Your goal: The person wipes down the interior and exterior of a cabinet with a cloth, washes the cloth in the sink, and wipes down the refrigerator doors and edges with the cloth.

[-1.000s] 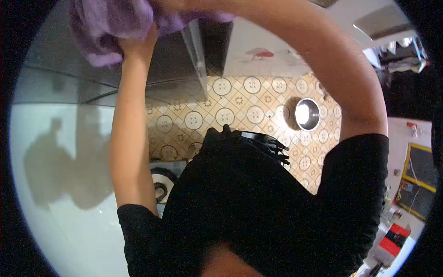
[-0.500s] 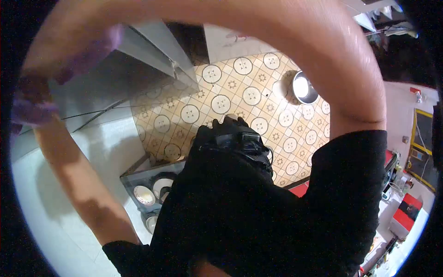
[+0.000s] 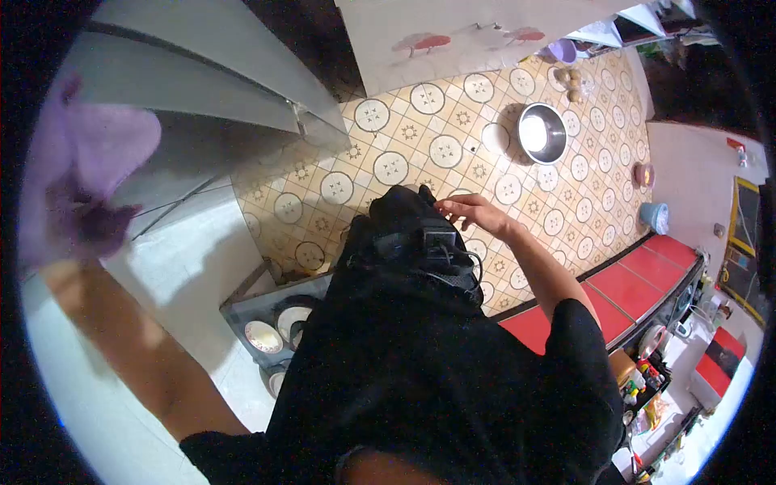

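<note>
A purple cloth point(image 3: 117, 149) hangs over my left hand at the far left, against or close to a large grey panelled surface point(image 3: 210, 89). The cloth covers the fingers, and only the wrist below it shows clearly. My right hand point(image 3: 478, 215) is lowered in front of my body, beside the black gear point(image 3: 432, 242) at my waist. Its fingers are loosely bent and apart, with nothing seen in them.
A steel bowl point(image 3: 558, 145) stands on the patterned tile floor point(image 3: 392, 168). Dishes, including a plate point(image 3: 263, 336), sit on a shelf at lower left. On the right are a red-tiled counter edge point(image 3: 614, 291), a blue bucket point(image 3: 653, 217) and a crowded worktop. A pale cabinet point(image 3: 388, 69) stands ahead.
My right arm has come down from across the top of the view, away from the cloth, to waist level. The cloth now hangs spread at my left hand.
</note>
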Available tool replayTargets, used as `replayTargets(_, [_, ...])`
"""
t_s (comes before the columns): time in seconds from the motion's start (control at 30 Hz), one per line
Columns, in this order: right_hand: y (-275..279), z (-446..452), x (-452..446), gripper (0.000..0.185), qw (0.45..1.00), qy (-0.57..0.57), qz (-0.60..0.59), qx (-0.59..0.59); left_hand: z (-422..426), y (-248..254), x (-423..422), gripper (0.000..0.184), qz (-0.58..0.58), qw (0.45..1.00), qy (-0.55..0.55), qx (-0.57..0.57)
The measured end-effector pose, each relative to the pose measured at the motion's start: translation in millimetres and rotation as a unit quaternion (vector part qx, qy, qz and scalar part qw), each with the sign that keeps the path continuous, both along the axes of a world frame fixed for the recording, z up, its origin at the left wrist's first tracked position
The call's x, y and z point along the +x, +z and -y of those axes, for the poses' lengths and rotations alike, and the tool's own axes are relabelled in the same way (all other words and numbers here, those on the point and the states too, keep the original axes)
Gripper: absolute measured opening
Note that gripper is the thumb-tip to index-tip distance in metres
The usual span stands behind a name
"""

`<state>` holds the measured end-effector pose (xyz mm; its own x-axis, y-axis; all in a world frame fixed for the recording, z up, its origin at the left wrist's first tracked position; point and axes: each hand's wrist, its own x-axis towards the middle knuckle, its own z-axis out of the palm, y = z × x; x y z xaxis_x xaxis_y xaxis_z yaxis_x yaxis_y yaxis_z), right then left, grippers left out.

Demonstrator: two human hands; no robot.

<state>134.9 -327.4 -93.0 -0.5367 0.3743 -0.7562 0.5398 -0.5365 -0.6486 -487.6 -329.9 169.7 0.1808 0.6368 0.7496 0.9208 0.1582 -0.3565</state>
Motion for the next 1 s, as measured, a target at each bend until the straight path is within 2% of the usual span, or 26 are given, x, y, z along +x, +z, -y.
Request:
replayTargets(0.03, [-5.2,2.3,-1.6,0.056,0.999,-0.004,-0.017,-0.033,-1.6,5.4,-0.9,0.047,0.0,1.0,0.0,-0.002])
replayTargets(0.13, [-6.6,5.3,-17.5,0.055,1.0,0.017,-0.021,-0.005,-13.1,25.9,-5.5,0.047,-0.01,1.0,-0.003,-0.008])
replayTargets(0.23, [-8.1,4.2,-23.5,0.048,0.999,0.033,-0.011,-0.003,-24.9,46.6,-9.3,0.047,-0.014,1.0,-0.004,-0.008])
replayTargets(0.27, [-16.3,9.1,-23.7,0.029,0.998,-0.028,-0.059,0.005,-27.5,56.2,-12.8,0.047,-0.019,1.0,-0.004,-0.01])
replayTargets(0.4, [-17.8,16.7,-27.3,0.006,0.979,-0.156,-0.107,-0.07,-38.2,67.1,-13.6,0.046,-0.026,1.0,-0.007,-0.011])
replayTargets(0.6, [-21.8,18.5,-24.9,0.004,0.978,-0.18,-0.088,-0.049,-36.2,28.4,4.8,0.046,-0.008,1.0,-0.017,-0.007])
replayTargets(0.8, [-31.0,20.4,-21.0,0.004,0.975,-0.181,-0.115,-0.051,-31.9,28.7,8.6,0.045,-0.004,1.0,-0.015,-0.008])
replayTargets(0.9, [-49.0,23.7,-15.8,0.002,0.964,-0.207,-0.152,-0.066,-27.9,24.8,11.8,0.045,0.001,1.0,-0.01,-0.008])
replayTargets(0.93, [-38.4,19.4,-16.1,0.003,0.968,-0.201,-0.112,-0.103,-24.9,20.1,15.4,0.045,0.006,1.0,-0.01,-0.007])
replayTargets(1.0, [-44.8,17.7,-12.7,0.003,0.962,-0.211,-0.11,-0.132,-21.7,6.2,20.9,0.045,0.011,1.0,-0.011,-0.004])
